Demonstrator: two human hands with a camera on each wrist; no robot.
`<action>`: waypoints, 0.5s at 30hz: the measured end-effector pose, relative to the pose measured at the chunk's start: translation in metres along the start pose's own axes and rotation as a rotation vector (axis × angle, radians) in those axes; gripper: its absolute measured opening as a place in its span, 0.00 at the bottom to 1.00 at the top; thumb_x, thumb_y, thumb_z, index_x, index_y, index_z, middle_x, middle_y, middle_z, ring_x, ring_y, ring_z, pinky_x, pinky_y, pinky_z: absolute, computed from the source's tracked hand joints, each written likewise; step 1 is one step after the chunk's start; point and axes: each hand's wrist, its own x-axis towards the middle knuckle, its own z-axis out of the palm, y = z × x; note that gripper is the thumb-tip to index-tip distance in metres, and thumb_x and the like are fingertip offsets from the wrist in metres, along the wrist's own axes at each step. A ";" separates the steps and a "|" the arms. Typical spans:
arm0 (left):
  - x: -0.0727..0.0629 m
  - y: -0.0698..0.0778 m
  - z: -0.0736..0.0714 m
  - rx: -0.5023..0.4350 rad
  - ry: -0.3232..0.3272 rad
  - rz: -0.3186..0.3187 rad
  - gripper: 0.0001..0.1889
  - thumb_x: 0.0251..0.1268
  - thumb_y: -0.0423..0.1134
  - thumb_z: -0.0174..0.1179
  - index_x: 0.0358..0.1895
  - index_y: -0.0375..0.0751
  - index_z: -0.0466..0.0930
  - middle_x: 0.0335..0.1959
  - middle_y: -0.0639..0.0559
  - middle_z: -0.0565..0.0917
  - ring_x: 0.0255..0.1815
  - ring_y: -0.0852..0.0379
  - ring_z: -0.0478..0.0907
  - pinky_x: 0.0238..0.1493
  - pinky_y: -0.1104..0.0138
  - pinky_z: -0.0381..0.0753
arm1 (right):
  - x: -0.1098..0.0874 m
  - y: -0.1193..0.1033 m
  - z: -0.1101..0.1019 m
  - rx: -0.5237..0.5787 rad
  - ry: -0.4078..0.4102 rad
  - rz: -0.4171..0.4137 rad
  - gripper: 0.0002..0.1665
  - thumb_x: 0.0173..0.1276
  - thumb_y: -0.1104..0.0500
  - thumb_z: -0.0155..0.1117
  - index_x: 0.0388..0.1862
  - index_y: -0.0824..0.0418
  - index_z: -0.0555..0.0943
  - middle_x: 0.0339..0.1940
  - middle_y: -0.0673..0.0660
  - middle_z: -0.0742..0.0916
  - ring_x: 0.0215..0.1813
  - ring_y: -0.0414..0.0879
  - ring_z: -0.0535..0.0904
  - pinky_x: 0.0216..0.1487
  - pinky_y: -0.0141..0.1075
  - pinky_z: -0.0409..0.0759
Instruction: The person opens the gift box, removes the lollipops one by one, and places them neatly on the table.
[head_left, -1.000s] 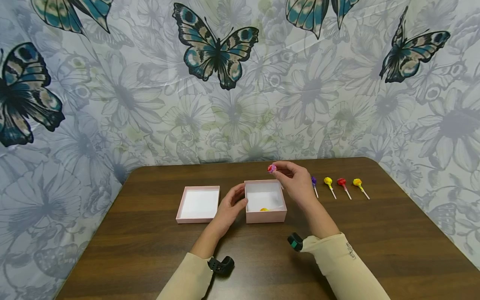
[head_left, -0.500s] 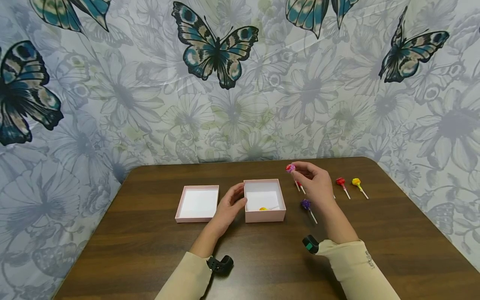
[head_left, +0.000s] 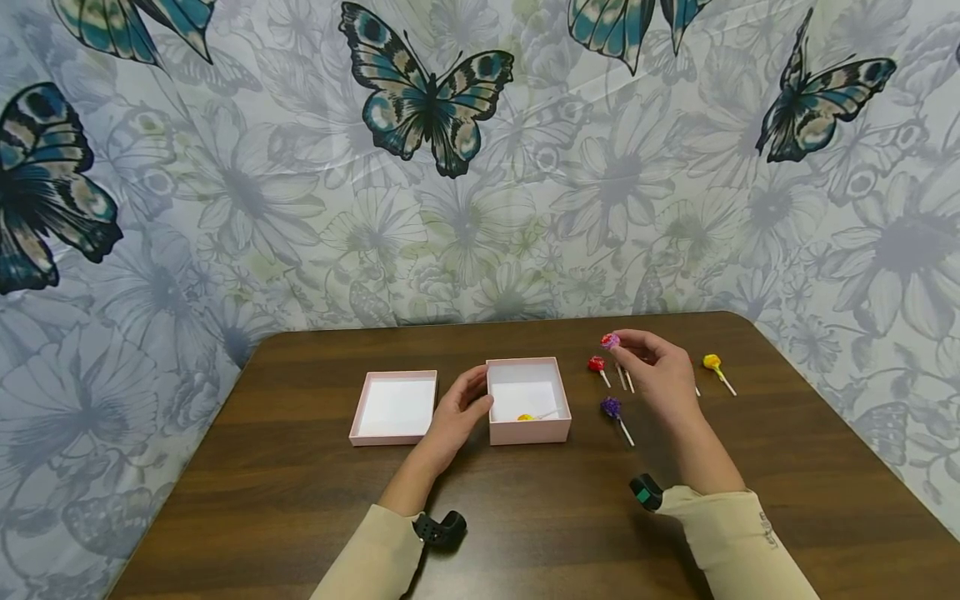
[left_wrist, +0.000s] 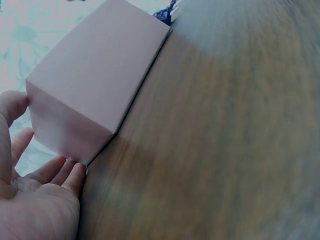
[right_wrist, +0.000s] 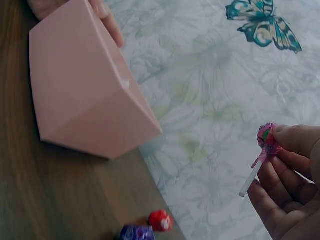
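Note:
My right hand (head_left: 660,371) pinches a pink-and-red wrapped lollipop (right_wrist: 270,140) by its head, its white stick hanging down in the right wrist view. It is above the row of lollipops, right of the box. My left hand (head_left: 457,412) touches the left side of an open pink box (head_left: 529,432), its fingers fairly straight and not wrapped round it. Inside the box lies a yellow lollipop (head_left: 525,417). On the table near my right hand are a red lollipop (head_left: 596,364), a purple lollipop (head_left: 611,408) and a yellow lollipop (head_left: 712,362). My right hand hides other lollipop heads; their sticks show.
The pink box lid (head_left: 393,408), white inside, lies left of my left hand. Everything stands on a brown wooden table (head_left: 525,533). A butterfly-and-flower cloth (head_left: 480,250) hangs behind the table's far edge.
My right hand has carried the pink-and-red lollipop rightward from beside the box to over the lollipop row, uncovering the red and purple lollipops. The left hand has stayed at the box.

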 end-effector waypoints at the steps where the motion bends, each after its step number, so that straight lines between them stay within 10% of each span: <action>1: 0.000 0.000 0.000 0.000 0.000 0.001 0.28 0.74 0.37 0.56 0.74 0.49 0.63 0.76 0.46 0.66 0.78 0.46 0.61 0.77 0.48 0.62 | 0.000 0.002 -0.002 -0.006 0.003 0.000 0.25 0.69 0.39 0.65 0.57 0.52 0.83 0.45 0.43 0.86 0.42 0.37 0.80 0.37 0.24 0.80; 15: -0.001 0.002 0.000 0.002 -0.005 -0.009 0.28 0.74 0.37 0.56 0.75 0.49 0.63 0.76 0.46 0.66 0.79 0.46 0.60 0.77 0.47 0.62 | -0.002 0.040 -0.017 -0.094 0.017 0.026 0.27 0.69 0.39 0.63 0.57 0.56 0.84 0.42 0.41 0.85 0.41 0.33 0.75 0.36 0.24 0.77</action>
